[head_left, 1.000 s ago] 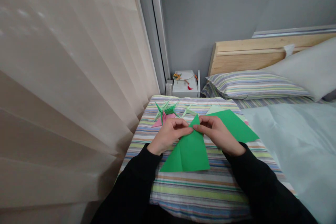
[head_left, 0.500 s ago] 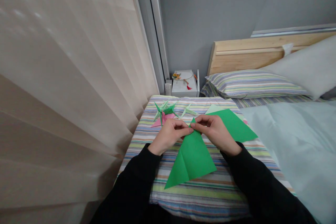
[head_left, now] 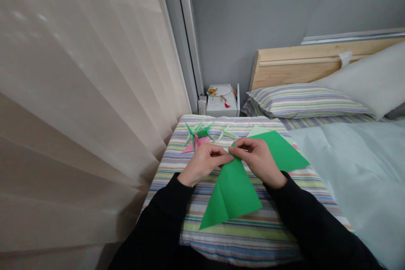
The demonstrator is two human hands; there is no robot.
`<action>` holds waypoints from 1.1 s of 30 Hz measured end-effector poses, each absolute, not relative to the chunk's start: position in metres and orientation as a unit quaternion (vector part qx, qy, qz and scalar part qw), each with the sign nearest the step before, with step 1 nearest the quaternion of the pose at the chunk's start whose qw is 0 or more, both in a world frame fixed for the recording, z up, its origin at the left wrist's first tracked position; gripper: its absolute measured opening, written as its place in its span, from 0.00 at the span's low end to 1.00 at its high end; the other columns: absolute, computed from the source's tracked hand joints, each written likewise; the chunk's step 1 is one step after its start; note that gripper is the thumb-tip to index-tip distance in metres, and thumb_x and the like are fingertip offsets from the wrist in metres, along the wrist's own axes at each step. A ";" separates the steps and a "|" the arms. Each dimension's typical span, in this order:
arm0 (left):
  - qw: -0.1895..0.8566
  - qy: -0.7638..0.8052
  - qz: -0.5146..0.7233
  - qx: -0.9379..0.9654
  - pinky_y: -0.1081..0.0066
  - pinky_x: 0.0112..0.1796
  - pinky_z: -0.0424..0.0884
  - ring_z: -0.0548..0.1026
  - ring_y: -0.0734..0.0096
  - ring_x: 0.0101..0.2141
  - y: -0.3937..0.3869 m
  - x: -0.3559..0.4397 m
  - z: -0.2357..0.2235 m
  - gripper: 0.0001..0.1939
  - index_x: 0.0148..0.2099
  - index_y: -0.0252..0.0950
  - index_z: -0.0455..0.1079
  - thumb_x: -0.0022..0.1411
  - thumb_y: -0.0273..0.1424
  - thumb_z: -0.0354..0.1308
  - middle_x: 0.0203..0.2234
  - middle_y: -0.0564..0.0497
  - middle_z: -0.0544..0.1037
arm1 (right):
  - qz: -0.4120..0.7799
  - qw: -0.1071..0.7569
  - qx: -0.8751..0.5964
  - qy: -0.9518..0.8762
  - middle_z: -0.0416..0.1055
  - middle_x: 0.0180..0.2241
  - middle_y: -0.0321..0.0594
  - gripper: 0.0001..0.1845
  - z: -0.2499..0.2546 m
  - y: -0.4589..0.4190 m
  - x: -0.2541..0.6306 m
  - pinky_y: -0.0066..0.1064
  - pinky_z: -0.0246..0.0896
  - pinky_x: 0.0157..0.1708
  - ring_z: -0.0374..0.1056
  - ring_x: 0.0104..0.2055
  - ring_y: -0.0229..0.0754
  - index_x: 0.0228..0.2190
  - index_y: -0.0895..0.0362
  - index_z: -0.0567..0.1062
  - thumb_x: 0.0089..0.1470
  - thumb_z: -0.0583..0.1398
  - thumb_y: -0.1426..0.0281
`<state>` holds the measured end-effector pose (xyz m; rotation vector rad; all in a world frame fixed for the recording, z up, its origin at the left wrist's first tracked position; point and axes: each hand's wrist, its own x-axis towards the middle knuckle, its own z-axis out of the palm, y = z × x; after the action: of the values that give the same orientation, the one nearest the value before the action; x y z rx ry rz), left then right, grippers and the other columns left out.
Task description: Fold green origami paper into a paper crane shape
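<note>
A green sheet of paper (head_left: 232, 194), folded and creased, hangs with its narrow tip at the top and its wide end toward me. My left hand (head_left: 207, 160) pinches the paper near that tip, thumb on top. From the other side, my right hand (head_left: 255, 158) is closed on the very tip between thumb and fingers. Both thumbs nearly meet there and cover part of the tip. Beyond my left hand lie folded paper cranes: a green one (head_left: 202, 132), a pink one (head_left: 196, 141) and a pale green one (head_left: 227, 133).
Right of my hands, another green sheet (head_left: 286, 152) lies over pale green and pink paper. Striped cloth (head_left: 171, 168) covers the surface. A curtain (head_left: 95, 93) hangs at the left; a bed (head_left: 354, 152) is at the right. Behind stands a white nightstand (head_left: 218, 109).
The right fingers have shifted slightly left at the paper's tip, and the point that stuck up there now shows less. My left hand has barely moved.
</note>
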<state>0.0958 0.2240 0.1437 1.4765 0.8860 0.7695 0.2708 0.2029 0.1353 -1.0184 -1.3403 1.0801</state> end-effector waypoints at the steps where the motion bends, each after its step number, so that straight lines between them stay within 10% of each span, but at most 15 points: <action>1: 0.590 0.380 0.326 0.634 0.74 0.26 0.61 0.68 0.76 0.22 0.224 0.096 0.144 0.14 0.23 0.32 0.75 0.51 0.37 0.70 0.17 0.54 0.73 | 0.450 0.549 -0.428 -0.559 0.69 0.21 0.33 0.13 0.136 0.203 0.271 0.30 0.54 0.26 0.60 0.25 0.35 0.21 0.58 0.76 0.46 0.70 0.62; 33: 0.572 0.367 0.320 0.660 0.72 0.27 0.58 0.65 0.76 0.23 0.225 0.098 0.140 0.17 0.23 0.32 0.75 0.52 0.41 0.69 0.18 0.53 0.70 | 0.417 0.625 -0.454 -0.479 0.63 0.18 0.30 0.18 0.132 0.207 0.277 0.29 0.47 0.23 0.54 0.22 0.33 0.19 0.57 0.72 0.45 0.72 0.61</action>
<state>0.0976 0.2251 0.1404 1.5473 0.8603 0.7499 0.2770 0.2069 0.1318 -1.0426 -1.0991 0.9582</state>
